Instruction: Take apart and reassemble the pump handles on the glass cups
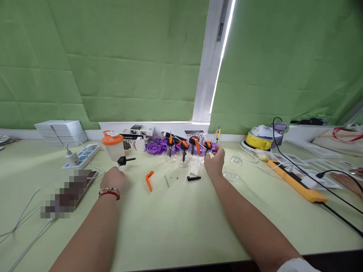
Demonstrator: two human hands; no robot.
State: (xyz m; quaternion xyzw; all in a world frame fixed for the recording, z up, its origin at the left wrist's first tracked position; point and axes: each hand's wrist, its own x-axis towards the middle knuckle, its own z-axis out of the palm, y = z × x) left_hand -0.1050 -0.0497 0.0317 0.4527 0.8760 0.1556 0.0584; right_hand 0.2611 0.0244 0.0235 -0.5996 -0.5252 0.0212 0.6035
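Note:
My left hand is closed around a black plastic part with a thin rod pointing right. My right hand reaches to the rightmost of several small clear vessels with black tops and orange levers. Its fingers are curled beside that top, and what they grip is hidden. Between my hands lie a loose orange lever, a metal pin, tiny hardware, a black clip-like piece and a spring. A clear glass piece lies right of my right hand.
Purple plastic parts and boxes line the back. An orange-lidded cup, power strip and phone are left. An orange power strip, cables, a yellow pot and another person's hand are right.

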